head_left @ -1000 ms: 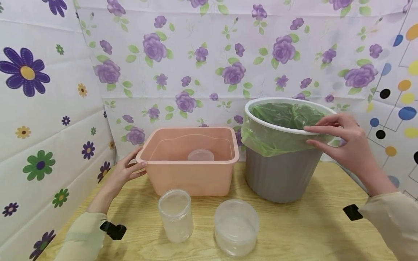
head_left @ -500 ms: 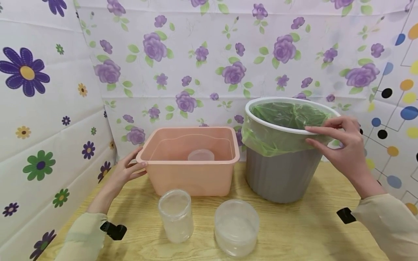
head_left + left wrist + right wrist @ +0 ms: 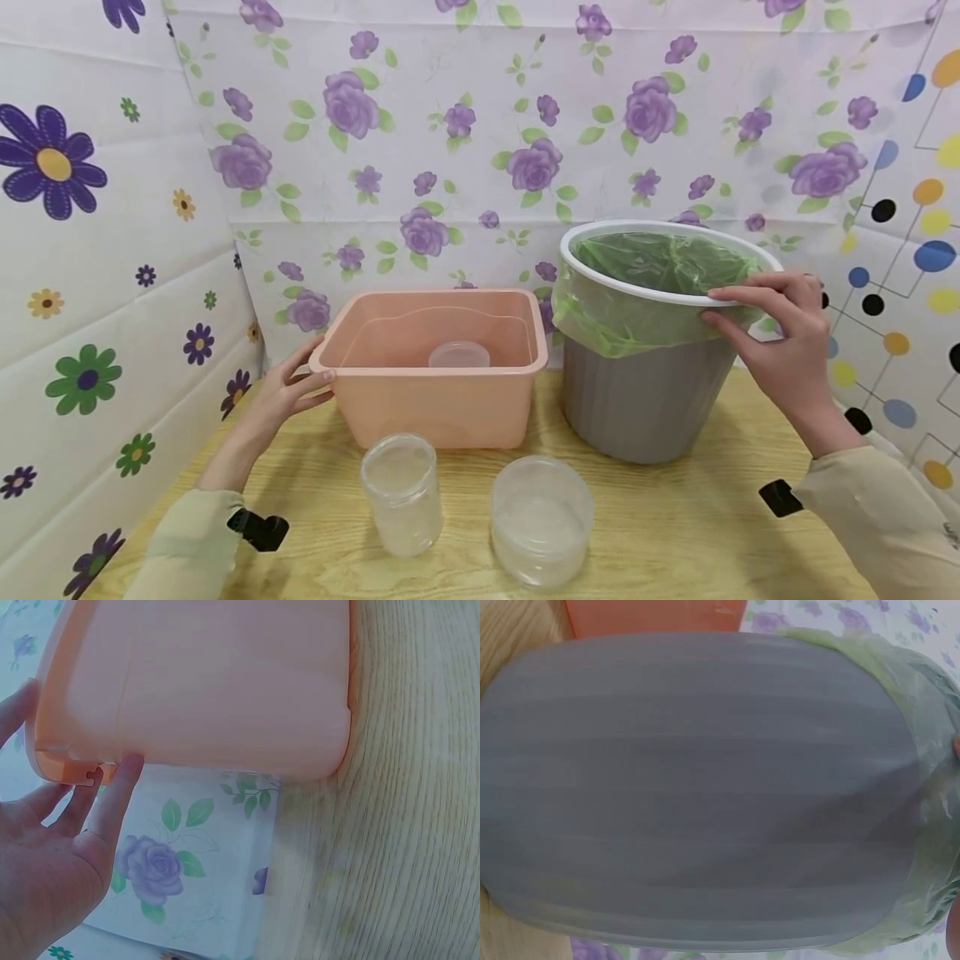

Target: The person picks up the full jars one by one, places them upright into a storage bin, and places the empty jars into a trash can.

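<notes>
The right hand is set against the near-right rim of the grey bin, fingers curled lightly over the white ring with the thumb under the folded-over green bag, so it's pinched there rather than grabbed hard. The left hand is laid against the left end of the pink tub; in the left wrist view its fingers are seen fairly straight, touching just under the lip, nothing really clamped. If the bin is being steadied or shifted, it's probably best done with the rim ring and liner held together, since the bag looks thin and could be tugged off the edge if only plastic is pulled. Same deal with the tub: the lip should be hooked properly before any lift, because a flat-fingered touch won't carry it. Container-wise: the bin is lined with the bag and nothing else can be made out inside. One small clear lidded cup is sat in the tub near the back. Out front on the wooden table, a tall clear jar and a squat round clear tub are stood side by side, apart, both looking empty as far as can be told.
</notes>
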`<state>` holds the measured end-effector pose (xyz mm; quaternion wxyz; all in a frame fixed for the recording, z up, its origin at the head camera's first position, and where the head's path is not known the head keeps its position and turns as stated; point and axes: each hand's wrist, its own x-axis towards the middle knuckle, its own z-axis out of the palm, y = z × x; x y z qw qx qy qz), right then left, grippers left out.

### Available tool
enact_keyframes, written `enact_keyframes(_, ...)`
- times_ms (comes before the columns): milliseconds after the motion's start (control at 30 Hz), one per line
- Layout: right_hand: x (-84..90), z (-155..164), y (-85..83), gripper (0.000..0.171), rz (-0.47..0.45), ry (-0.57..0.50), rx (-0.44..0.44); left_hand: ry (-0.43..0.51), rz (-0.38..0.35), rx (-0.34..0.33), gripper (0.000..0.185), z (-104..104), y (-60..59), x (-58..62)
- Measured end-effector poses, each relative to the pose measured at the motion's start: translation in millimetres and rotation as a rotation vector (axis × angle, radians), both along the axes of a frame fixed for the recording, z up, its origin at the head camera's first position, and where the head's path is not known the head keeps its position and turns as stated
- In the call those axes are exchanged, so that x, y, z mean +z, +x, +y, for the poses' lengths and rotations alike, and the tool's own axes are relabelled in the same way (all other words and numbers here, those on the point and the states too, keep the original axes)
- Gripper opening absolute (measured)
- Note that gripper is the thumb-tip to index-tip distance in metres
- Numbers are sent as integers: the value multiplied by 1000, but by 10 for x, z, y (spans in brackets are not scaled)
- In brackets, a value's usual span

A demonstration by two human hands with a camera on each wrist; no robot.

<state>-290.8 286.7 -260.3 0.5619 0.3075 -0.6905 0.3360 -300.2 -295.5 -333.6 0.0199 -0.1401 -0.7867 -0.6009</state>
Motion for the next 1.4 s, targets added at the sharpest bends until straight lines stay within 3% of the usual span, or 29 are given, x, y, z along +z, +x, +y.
enact_keyframes(333, -64, 52, -100, 50, 10, -17, 3, -5, -9, 4, 74, 10, 0, 8)
enact_keyframes(1000, -66, 62, -105, 37, -54, -75, 25, -9, -10, 2, 74, 17, 6, 42)
enact_keyframes(1267, -11, -66, 31, 30, -86, -88, 48, -83, -84, -7, 79, -19, 29, 90)
enact_keyframes(1400, 39, -146, 125, 23, -100, -88, 53, -165, -70, 26, 80, -28, 59, 120)
